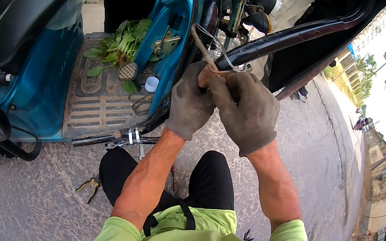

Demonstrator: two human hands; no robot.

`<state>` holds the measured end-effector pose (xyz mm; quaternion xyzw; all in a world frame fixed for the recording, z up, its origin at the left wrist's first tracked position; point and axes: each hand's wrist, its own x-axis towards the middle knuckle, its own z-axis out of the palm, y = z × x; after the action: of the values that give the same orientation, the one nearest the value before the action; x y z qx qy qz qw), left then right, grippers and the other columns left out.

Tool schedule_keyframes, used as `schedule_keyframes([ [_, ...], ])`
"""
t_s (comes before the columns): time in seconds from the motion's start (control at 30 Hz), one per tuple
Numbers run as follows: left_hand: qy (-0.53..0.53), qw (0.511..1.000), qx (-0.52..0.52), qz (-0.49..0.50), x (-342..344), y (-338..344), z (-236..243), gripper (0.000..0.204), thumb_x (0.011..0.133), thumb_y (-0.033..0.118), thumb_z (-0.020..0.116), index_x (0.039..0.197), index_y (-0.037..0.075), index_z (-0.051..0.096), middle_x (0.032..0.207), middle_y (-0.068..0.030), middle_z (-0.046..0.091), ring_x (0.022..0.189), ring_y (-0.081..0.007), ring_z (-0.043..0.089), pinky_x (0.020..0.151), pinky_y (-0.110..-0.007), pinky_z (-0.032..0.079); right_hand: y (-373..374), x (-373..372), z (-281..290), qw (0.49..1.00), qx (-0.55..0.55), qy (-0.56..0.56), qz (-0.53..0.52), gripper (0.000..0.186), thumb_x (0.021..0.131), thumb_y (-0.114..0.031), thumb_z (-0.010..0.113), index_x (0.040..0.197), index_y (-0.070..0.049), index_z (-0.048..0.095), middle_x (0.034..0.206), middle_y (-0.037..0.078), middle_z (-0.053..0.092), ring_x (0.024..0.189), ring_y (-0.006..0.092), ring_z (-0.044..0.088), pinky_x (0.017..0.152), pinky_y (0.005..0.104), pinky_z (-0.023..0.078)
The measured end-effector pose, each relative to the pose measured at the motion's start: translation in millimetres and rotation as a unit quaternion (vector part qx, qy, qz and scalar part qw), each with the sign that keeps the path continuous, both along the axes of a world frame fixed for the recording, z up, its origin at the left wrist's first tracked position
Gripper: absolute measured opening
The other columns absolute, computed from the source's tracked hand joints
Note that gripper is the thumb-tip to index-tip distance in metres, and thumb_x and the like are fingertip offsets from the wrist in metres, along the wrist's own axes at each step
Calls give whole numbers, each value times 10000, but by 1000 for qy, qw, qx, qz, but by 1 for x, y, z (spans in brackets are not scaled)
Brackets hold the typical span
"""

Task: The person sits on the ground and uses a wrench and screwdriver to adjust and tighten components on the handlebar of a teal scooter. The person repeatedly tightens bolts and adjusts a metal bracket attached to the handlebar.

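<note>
My left hand [191,102], in a grey glove, is closed around a rusty brown piece [208,75] at the lower end of a bent, tan-brown rod [198,40]. My right hand [247,111], also gloved, is closed with thumb and fingers on that piece, beside my left. Just above them is a dark tube [286,39] of the blue electric scooter [42,86], with thin wire [227,60] looped round its lower end. Exactly what my fingertips grip is partly hidden.
The scooter's footboard [98,110] holds leafy greens [125,39] and a white cup [152,83]. Below it are a metal bar with clamps [89,140] and a wrench [142,150]. Pliers [89,187] lie on the pavement [297,162]. Parked vehicles [361,123] stand far right.
</note>
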<state>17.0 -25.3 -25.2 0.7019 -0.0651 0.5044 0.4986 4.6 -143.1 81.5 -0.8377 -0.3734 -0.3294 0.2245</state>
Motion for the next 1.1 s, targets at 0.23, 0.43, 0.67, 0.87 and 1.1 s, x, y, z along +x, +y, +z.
schedule_keyframes([
  [0.23,35,998,-45,-30,1,0,0,410,926,133,795,1287,55,617,1139,-182,695,984,-406,717,827,-483,581,2,-4,8,998,-38,49,-1,365,1020,-434,682,903,-112,808,720,113,732,663,291,735,619,408,552],
  [0.43,15,999,-32,-20,2,0,-2,412,920,113,793,1285,54,612,1139,-183,695,984,-404,715,819,-483,583,0,-6,8,994,-43,98,-29,394,1015,-458,691,919,-96,812,715,100,736,648,267,735,620,385,560],
  [0.67,22,999,-19,-24,3,2,-5,434,901,81,802,1294,58,620,1207,-158,679,1034,-385,719,815,-466,597,4,-1,-5,990,100,97,16,422,925,-463,815,897,-45,769,714,73,733,622,223,722,612,365,561],
  [0.87,24,998,-52,-37,0,0,-1,427,900,98,818,1284,54,635,1190,-148,701,1041,-372,728,830,-452,605,1,-6,-4,996,25,72,-35,299,896,-365,838,914,-78,759,780,84,742,706,251,749,652,386,572],
  [1.1,-33,996,71,45,3,3,-4,430,898,111,827,1287,91,646,1203,-137,676,1052,-363,718,827,-467,607,-3,0,3,999,-38,-4,-2,217,886,-243,820,971,-54,755,771,94,727,675,234,739,616,367,573],
])
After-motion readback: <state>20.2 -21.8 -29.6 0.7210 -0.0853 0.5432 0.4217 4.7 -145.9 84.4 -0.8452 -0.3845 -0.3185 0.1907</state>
